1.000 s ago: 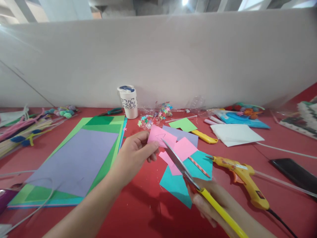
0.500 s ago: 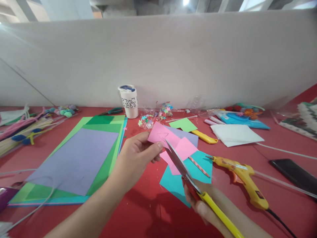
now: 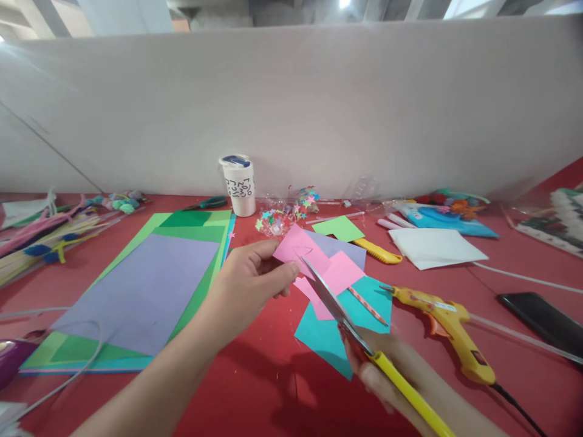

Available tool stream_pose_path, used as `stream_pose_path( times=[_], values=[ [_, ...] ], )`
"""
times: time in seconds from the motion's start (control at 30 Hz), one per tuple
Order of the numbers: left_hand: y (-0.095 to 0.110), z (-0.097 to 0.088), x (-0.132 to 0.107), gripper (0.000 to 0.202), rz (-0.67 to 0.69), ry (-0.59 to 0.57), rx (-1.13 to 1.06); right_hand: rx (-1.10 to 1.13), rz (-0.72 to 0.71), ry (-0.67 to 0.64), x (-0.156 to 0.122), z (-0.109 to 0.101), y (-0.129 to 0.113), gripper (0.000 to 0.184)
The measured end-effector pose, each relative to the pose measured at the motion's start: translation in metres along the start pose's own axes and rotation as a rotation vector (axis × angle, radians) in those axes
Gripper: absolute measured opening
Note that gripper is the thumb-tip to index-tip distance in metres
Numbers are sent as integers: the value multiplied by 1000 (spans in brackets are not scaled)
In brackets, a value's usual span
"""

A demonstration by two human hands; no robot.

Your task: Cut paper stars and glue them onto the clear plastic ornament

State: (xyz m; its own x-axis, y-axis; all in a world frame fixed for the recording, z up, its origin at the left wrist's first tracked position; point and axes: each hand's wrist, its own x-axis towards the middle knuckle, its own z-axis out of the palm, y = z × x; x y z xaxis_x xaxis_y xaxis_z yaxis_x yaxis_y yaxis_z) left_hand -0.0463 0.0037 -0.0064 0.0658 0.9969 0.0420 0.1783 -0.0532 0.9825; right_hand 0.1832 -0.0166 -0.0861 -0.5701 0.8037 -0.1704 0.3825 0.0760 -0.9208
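Pinched between thumb and fingers of my left hand (image 3: pixel 255 276) is a pink sheet of paper (image 3: pixel 296 246) with a small pencilled outline on it. My right hand (image 3: pixel 378 364) grips a pair of scissors (image 3: pixel 330 297) with yellow handles. Their blade tips meet the pink paper beside the drawn outline. Beneath lie more pink paper pieces (image 3: pixel 345 271), a purple sheet (image 3: pixel 353 249) and a teal sheet (image 3: pixel 325 343). A red-and-white patterned pencil (image 3: pixel 368 306) rests on the teal paper. The fingers of my right hand are partly hidden behind the handles.
To the right lie a yellow glue gun (image 3: pixel 450 321), a phone (image 3: pixel 540 321) and white paper (image 3: pixel 437 247). A yellow cutter (image 3: pixel 378 250) sits by a green sheet (image 3: pixel 339 227). Left is a stack of coloured sheets (image 3: pixel 141 291). A white tumbler (image 3: pixel 240 188) stands near the wall.
The scissors stay at the pink paper, their blades looking closer together than before. Both hands have barely shifted, and the whole view has moved very slightly.
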Motion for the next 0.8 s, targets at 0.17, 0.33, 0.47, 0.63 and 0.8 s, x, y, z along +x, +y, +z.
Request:
stream_pose_path(
  times=[0.17, 0.33, 0.47, 0.63, 0.8],
  values=[
    [-1, 0, 1, 10, -18, -11, -11, 13, 21, -14, -2, 0, -5, 58],
    [-3, 2, 1, 10, -38, 6, -79, 47, 28, 7, -5, 1, -7, 60],
    [-2, 3, 1, 11, -44, 6, -81, 27, -9, 33, -1, 3, 2, 61],
    [1, 2, -1, 13, -68, -28, -12, 58, -35, 9, 6, 7, 21, 61],
    [1, 3, -5, 16, -82, -34, -30, 78, -42, 61, -3, 9, 4, 53]
  ],
)
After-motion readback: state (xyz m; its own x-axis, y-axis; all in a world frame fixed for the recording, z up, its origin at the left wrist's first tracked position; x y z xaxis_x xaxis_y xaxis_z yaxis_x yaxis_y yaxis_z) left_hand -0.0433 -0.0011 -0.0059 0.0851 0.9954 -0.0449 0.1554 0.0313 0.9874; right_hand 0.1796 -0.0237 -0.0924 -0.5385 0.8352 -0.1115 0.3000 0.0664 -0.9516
